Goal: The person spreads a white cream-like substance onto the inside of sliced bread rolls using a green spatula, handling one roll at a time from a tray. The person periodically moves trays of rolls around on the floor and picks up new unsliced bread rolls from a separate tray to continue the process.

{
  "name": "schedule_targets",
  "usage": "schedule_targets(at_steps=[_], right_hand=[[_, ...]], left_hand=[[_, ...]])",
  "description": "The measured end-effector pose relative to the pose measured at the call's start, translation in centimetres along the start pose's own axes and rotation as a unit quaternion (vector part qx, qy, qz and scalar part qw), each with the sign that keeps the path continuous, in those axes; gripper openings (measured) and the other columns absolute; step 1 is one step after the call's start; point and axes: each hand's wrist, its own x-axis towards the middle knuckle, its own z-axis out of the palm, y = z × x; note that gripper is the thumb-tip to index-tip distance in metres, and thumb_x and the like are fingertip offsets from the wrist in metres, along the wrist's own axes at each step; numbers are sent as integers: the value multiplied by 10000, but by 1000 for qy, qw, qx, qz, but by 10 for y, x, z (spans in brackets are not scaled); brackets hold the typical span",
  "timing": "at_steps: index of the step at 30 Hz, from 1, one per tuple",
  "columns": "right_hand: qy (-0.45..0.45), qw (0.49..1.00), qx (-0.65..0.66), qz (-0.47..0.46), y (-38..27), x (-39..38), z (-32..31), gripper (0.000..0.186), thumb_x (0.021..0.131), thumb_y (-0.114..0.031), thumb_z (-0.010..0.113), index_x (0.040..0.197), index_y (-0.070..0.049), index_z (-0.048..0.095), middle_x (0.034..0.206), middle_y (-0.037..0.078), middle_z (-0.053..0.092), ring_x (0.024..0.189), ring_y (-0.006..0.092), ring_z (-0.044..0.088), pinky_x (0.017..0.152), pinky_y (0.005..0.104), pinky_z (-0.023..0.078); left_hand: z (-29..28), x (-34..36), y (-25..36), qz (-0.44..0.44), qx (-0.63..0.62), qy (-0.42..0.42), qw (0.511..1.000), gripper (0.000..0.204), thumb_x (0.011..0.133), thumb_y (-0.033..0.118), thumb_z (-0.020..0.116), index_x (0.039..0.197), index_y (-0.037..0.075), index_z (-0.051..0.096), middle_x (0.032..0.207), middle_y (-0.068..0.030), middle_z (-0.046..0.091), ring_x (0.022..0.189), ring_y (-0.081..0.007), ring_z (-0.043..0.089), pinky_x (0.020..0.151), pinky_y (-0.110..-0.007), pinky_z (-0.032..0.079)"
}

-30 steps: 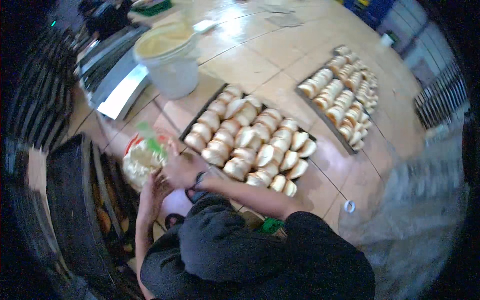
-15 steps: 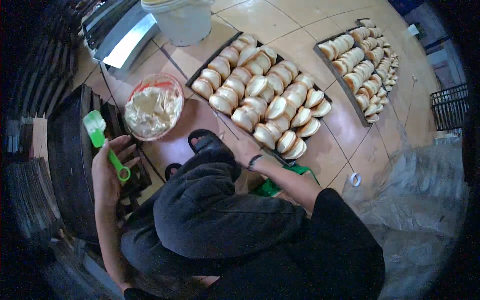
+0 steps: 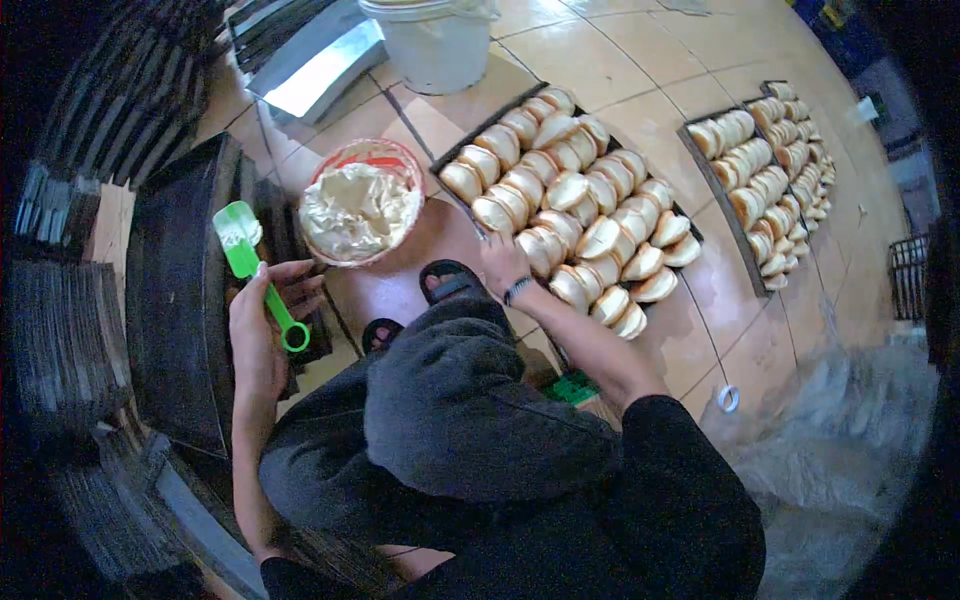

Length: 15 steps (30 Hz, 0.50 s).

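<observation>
A green plastic spatula (image 3: 268, 277) with white cream on its blade is in my left hand (image 3: 262, 335). The thumb presses on its handle while the other fingers stretch out beside it. To the right stands a red-rimmed basket (image 3: 417, 190), lined with clear plastic and holding pale cream (image 3: 360, 212). My right hand (image 3: 506, 268), a dark band on its wrist, has its curled fingers at the near left edge of a dark baking tray (image 3: 452, 150). Rows of split round buns (image 3: 540, 200) fill that tray. Those fingertips are partly hidden against the tray edge.
Farther right lies another dark tray (image 3: 725, 205) of buns. A white bucket (image 3: 430, 50) and a shiny metal pan (image 3: 315, 80) stand at the back. Stacked dark trays (image 3: 75, 340) line the left. Clear plastic sheeting (image 3: 840, 430) and a white ring (image 3: 728, 399) lie at right.
The view has shifted, so the scene sits farther right. My right hand has moved forward along the tray's near edge. My left hand still holds the spatula.
</observation>
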Motion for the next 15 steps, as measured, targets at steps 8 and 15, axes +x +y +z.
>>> schedule_targets(at_steps=[8, 15], right_hand=[[-115, 987, -111, 34, 17, 242, -13, 353, 876, -328, 479, 1068, -110, 681, 1134, 110, 648, 1097, 267, 589, 931, 463, 408], [-248, 968, -40, -16, 61, 278, 31, 564, 917, -546, 361, 1164, -124, 642, 1233, 99, 604, 1163, 273, 550, 1010, 474, 358]], left_hand=[[-14, -3, -2, -9, -23, 57, 998, 443, 997, 329, 337, 1024, -41, 578, 1051, -179, 630, 913, -272, 641, 836, -398, 518], [-20, 17, -23, -21, -71, 110, 991, 400, 984, 309, 362, 1035, -31, 568, 1013, -167, 617, 907, -289, 625, 834, -410, 513]])
